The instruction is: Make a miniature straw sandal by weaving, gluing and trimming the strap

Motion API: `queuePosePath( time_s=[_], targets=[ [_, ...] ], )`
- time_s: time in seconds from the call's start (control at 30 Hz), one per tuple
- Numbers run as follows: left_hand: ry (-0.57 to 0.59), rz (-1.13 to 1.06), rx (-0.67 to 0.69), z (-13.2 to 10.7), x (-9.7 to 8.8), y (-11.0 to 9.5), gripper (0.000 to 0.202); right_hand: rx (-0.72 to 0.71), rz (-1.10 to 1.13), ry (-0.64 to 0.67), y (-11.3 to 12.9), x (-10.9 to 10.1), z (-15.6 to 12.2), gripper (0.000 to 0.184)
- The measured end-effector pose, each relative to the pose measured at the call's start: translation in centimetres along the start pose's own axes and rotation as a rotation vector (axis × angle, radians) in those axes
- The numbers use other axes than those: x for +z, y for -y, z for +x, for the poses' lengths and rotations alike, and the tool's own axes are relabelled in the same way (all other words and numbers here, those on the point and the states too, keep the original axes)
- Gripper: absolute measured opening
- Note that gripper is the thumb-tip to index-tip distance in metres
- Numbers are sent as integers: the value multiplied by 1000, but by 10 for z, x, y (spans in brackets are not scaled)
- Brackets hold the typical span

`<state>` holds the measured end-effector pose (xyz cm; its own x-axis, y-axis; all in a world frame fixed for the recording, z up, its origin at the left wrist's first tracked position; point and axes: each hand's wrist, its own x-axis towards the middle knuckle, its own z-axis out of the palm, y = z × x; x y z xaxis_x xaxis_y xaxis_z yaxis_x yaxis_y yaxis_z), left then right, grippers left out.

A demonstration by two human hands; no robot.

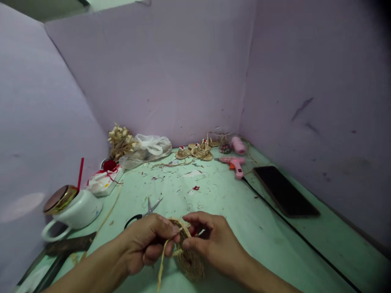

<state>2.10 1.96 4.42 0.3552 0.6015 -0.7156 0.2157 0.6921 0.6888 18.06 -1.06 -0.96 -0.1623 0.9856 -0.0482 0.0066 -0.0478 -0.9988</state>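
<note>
Both my hands meet low in the middle of the view over a pale green table [232,203]. My left hand [146,242] is closed, pinching a loose straw strand [161,264] that hangs down from it. My right hand [210,240] is closed too, its fingertips gripping the edge of a small woven straw piece [191,260] that sits between the two hands. A pair of scissors [143,213] with black handles lies on the table just beyond my left hand.
A white mug with a gold lid [71,207] stands at the left. A pink glue gun [235,165] with its black cord [293,230] and a dark phone [285,190] lie at the right. Woven straw pieces [198,151], a plastic bag [148,148] and dried stalks [120,140] sit at the back.
</note>
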Motion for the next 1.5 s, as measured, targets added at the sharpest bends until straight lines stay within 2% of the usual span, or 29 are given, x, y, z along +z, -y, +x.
queuePosePath(
  time_s=[0.13,0.23,0.3,0.4,0.47,0.53,0.63,0.77,0.9,1.0,1.1,1.23,1.37,1.43,1.5],
  targets=[
    [-177,285,178,-4,11,-2,18,76,48,9,1,0,1,42],
    [-365,612,294,-10,20,1,16,63,61,18,1,-1,1,42],
    [-482,879,438,-13,23,6,20,49,78,24,1,-1,0,40],
    [-589,1146,602,-14,24,14,24,51,74,23,1,-1,0,39],
    [-565,1144,583,-12,22,16,24,45,87,32,1,-1,1,43],
    [-515,1057,509,-8,21,15,23,29,97,41,0,-1,2,44],
    [-497,976,466,-4,18,13,21,38,89,31,-3,0,3,35],
    [-563,1044,569,-2,18,19,23,106,157,10,-6,2,5,33],
    [-562,1026,662,4,20,27,23,111,158,6,-9,0,8,27],
    [-547,997,828,11,20,34,23,125,125,6,-9,-4,11,23],
    [-515,1038,968,16,19,38,23,114,87,3,-9,-6,11,18],
    [-376,1126,1017,18,14,35,25,122,80,17,-11,-5,10,18],
    [-252,1122,956,12,4,23,25,147,148,12,-12,-9,15,19],
    [-249,1035,879,10,-2,17,24,158,217,-24,-14,-13,20,26],
    [-281,917,863,8,-8,14,22,185,277,-44,-16,-16,25,33]
  ],
)
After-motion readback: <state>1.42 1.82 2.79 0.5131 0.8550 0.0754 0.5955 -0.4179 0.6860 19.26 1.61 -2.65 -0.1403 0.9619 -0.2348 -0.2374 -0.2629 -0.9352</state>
